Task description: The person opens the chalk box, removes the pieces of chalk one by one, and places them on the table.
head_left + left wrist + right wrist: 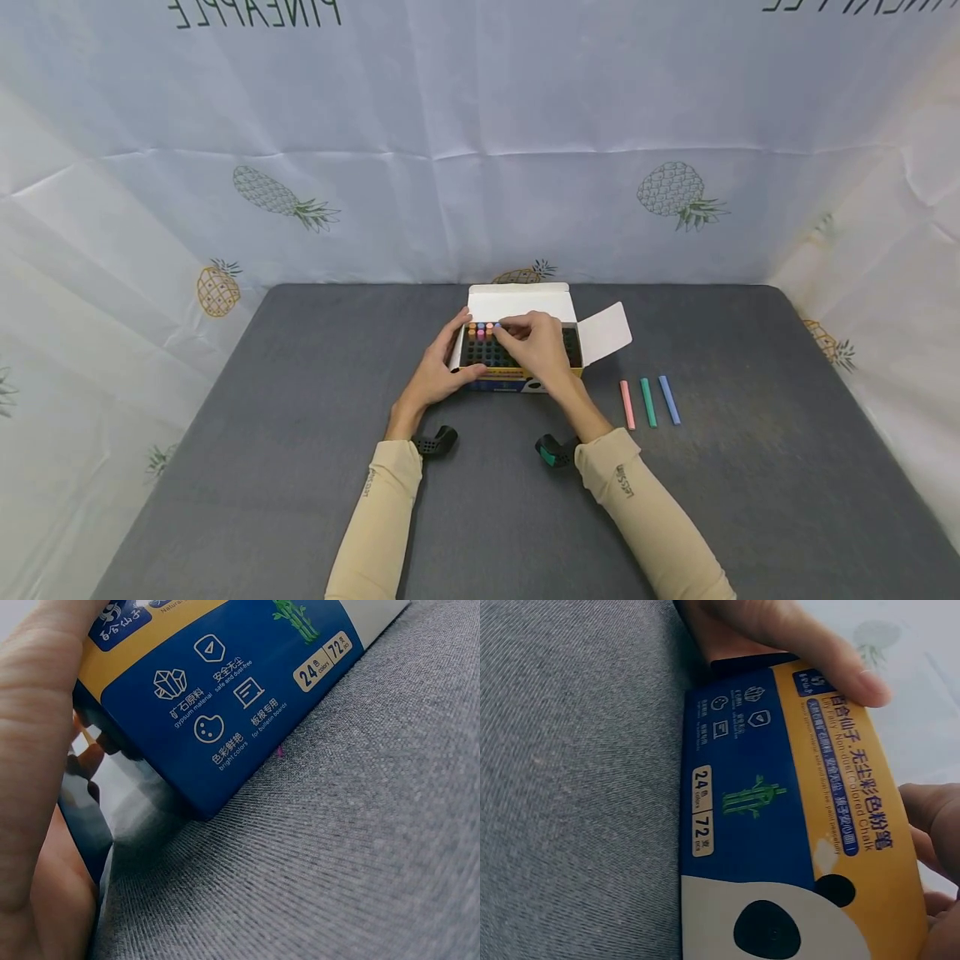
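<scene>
Head: on the bench (495, 533), the left hand (437, 377) grips the open chalk box (491, 385) by its left end; the right hand's (542, 348) fingers pinch a bluish stick (498, 326) over its holes (three sticks (648, 403) lie to the right). Left wrist: a thumb (34, 765) beside the printed front. Right wrist: the left thumb tip touches the box's upper edge.

The box (795, 817) reads "24 colors, 72 pcs"; the cloth (480, 92), mirrored "PINEAPPLE".

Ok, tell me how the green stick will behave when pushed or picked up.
The green stick looks slim and straight, so probably light and stiff. The box is labelled "Colored Chalk", so the stick may snap if squeezed. It lies loose on its side, so a nudge could roll it.
</scene>
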`<act>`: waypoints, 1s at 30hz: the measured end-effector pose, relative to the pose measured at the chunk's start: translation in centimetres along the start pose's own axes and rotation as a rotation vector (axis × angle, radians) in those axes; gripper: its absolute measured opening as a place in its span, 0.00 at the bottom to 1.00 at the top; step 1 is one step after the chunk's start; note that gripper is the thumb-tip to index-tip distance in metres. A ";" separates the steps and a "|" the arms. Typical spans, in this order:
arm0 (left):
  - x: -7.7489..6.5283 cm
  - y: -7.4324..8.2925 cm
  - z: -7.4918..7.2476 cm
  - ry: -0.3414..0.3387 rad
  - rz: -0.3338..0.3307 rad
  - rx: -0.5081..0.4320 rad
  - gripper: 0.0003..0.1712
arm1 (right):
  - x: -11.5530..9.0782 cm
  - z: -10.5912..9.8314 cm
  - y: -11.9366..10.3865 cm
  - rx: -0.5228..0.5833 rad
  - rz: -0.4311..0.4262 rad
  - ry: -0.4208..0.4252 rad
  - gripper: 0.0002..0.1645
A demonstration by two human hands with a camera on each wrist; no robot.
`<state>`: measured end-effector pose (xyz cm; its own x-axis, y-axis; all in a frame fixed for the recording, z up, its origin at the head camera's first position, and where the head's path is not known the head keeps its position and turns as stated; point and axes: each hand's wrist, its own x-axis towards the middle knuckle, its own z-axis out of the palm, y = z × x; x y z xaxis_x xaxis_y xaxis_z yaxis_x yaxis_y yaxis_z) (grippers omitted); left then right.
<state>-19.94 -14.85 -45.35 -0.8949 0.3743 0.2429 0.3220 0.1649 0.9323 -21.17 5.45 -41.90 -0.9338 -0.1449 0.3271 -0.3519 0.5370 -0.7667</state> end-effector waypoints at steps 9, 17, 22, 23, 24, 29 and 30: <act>0.0 -0.2 0.1 0.005 -0.028 -0.028 0.50 | 0.1 0.3 0.4 -0.010 -0.004 0.017 0.10; 0.1 -0.5 0.0 0.004 -0.025 -0.024 0.50 | 0.3 0.6 0.2 -0.049 0.012 0.018 0.11; 0.2 -1.5 0.0 0.008 -0.011 -0.029 0.50 | 0.3 0.8 0.2 -0.071 -0.003 0.024 0.09; 0.2 -1.9 0.1 0.010 -0.007 -0.031 0.50 | 0.3 0.8 0.3 -0.074 -0.013 0.027 0.09; 0.3 -2.4 0.1 0.011 -0.004 -0.029 0.50 | 0.3 0.9 0.3 -0.078 -0.021 0.029 0.09; 0.6 -4.1 0.2 0.017 0.014 -0.007 0.50 | 0.2 0.9 0.3 -0.076 -0.054 0.053 0.08; 0.5 -4.2 0.2 0.016 0.019 -0.004 0.50 | 0.2 0.8 0.3 -0.069 -0.057 0.061 0.08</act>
<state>-21.73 -15.19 -49.18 -0.8936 0.3624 0.2647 0.3375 0.1540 0.9286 -21.48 4.90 -42.48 -0.9060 -0.1272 0.4037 -0.3970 0.5859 -0.7065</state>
